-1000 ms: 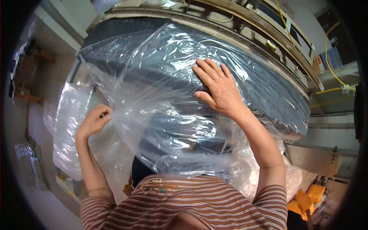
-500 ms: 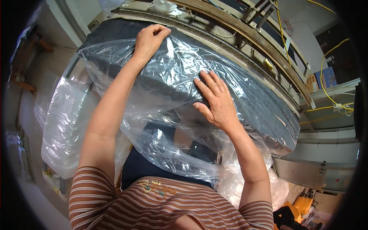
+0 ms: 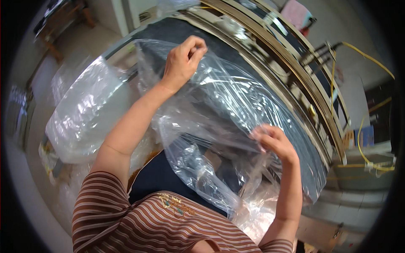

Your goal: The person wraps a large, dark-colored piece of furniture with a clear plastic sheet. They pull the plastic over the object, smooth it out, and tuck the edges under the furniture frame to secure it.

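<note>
A large sheet of clear plastic film (image 3: 228,97) drapes over a long dark surface (image 3: 162,33) and hangs down toward my lap. My left hand (image 3: 183,63) is closed with thumb and fingers pinched at the film's upper part, over the left end of the dark surface. Farther right and nearer to me, my right hand (image 3: 274,141) pinches a gathered fold of the same film, its fingertips slightly blurred. Between the two hands the film runs in long, shiny creases. Crumpled clear film (image 3: 259,211) bunches below my right hand.
A pile of clear plastic (image 3: 86,114) lies to the left. Behind the dark surface run long wooden and metal bars (image 3: 291,55) of a frame. A yellow cord (image 3: 360,147) hangs at the right, near a blue box (image 3: 365,135). A pink cloth-like thing (image 3: 296,14) is at the back.
My right hand has gone from lying flat on the film to pinching it, pulling it toward me and right. My left hand has lifted its part of the film. The view has turned.
</note>
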### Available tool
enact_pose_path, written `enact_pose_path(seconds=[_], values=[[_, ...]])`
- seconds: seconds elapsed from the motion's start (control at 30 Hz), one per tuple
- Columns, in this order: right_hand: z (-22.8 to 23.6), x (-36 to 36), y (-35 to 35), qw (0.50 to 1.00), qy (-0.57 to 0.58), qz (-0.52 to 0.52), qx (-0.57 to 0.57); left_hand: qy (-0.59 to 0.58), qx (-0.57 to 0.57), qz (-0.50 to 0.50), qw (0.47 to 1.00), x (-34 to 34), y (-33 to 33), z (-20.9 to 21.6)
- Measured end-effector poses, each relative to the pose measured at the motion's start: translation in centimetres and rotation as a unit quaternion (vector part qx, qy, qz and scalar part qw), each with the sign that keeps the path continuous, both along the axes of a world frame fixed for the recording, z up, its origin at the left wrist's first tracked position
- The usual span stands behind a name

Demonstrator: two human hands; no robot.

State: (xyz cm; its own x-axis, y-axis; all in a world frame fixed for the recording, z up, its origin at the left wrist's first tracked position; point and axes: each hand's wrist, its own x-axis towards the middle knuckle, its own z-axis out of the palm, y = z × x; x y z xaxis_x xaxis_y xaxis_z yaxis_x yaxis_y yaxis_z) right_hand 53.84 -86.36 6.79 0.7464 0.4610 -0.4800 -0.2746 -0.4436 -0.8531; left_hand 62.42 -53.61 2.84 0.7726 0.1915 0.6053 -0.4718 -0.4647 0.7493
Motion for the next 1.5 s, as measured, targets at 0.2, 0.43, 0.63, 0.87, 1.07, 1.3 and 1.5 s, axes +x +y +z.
enact_pose_path(seconds=[0.2,0.43,0.63,0.87,1.07,1.3,1.5], values=[[-2.2,-1.3,-6.8,0.987,-0.042,-0.153,0.039,0.012,-0.093,0.225,0.97,1.0,12.6,-9.2],[-2.2,-1.1,-5.7,0.985,-0.053,-0.163,0.023,0.029,-0.168,0.193,0.966,2.7,17.9,-8.8],[-2.5,-1.1,-5.3,0.976,-0.052,-0.198,0.074,0.065,-0.095,0.133,0.984,4.1,20.6,-8.2],[-1.2,-8.2,-7.1,0.997,0.03,-0.06,-0.048,0.035,0.103,0.186,0.976,9.9,19.5,-6.9],[-13.8,-19.7,-17.2,0.937,0.176,0.133,-0.271,0.041,0.215,0.136,0.966,22.4,33.1,-9.9],[-11.2,-33.8,-34.2,0.634,0.099,-0.167,-0.749,0.084,0.408,0.15,0.897,20.0,18.7,-10.0],[1.0,-23.1,-41.6,0.528,-0.208,-0.485,-0.666,0.078,0.419,0.176,0.887,20.8,18.7,-10.0]])
